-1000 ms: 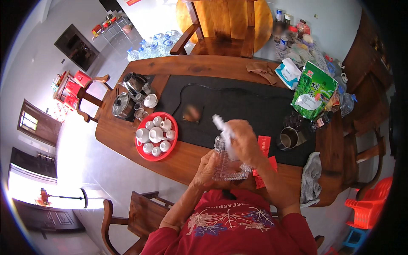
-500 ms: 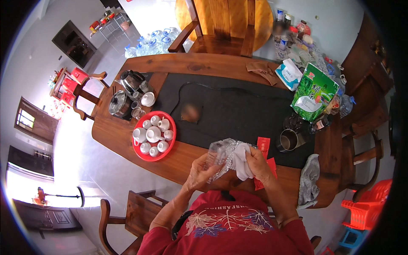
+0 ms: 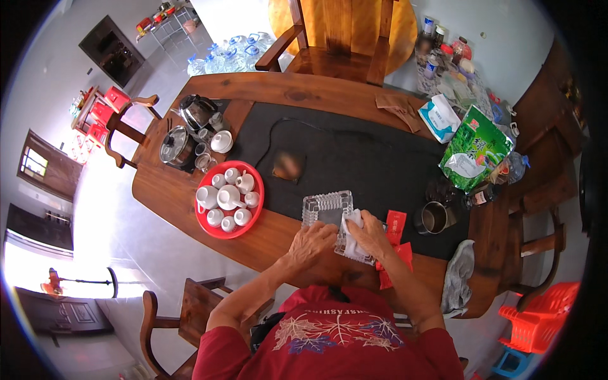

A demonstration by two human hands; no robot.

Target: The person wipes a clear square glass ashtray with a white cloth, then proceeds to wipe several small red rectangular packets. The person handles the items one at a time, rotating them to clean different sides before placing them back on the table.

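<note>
A clear, ribbed rectangular tray (image 3: 327, 201) lies low at the near edge of the table, its hollow side facing up. My left hand (image 3: 311, 242) is closed on its near left side, the fingertips partly hidden. Bunched in my right hand (image 3: 371, 235) is a white cloth (image 3: 352, 221), which presses against the right part of the tray. Just right of that hand lie red packets (image 3: 396, 223). To the left, a round red tray (image 3: 204, 218) carries a white teapot (image 3: 228, 197) and several small white cups (image 3: 242, 217).
A kettle (image 3: 196, 109), lidded pot (image 3: 174, 147) and glasses stand at the table's left end. On the right are a green pouch (image 3: 475, 149), tissue pack (image 3: 439, 118), metal mug (image 3: 433, 218) and grey cloth (image 3: 460, 275). Wooden chairs (image 3: 196, 316) surround the table.
The clear tray has gone from being held tilted in the air to lying low at the table's edge. My right hand has moved the white cloth down onto its right side.
</note>
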